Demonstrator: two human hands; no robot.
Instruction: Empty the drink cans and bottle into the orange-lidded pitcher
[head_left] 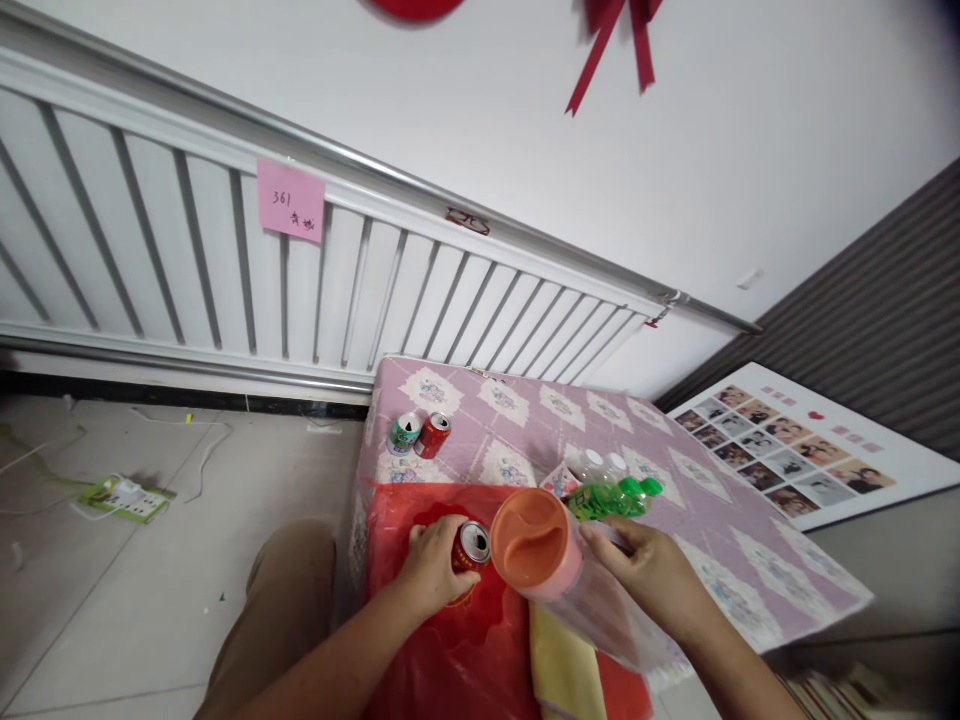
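My left hand (pixel 439 565) is wrapped round an opened red can (pixel 472 545) over a red scalloped mat or tray (pixel 480 620). Gripped by its handle in my right hand (pixel 630 550) is a clear pitcher (pixel 611 620) with an orange lid (pixel 531 540). The pitcher is tilted, its lid toward the can, with a small gap between them. Beneath the pitcher lies a folded yellow cloth (pixel 566 665). A green can (pixel 405 432) and another red can (pixel 433 436), both opened, stand side by side farther back.
Green-capped bottles (pixel 615 497) and clear bottles (pixel 592 464) lie on the purple patterned tablecloth (pixel 502 400). Behind the table runs a white radiator (pixel 375 290). A photo board (pixel 802 440) leans at the right. On the floor at left is a power strip (pixel 124 498) with cables.
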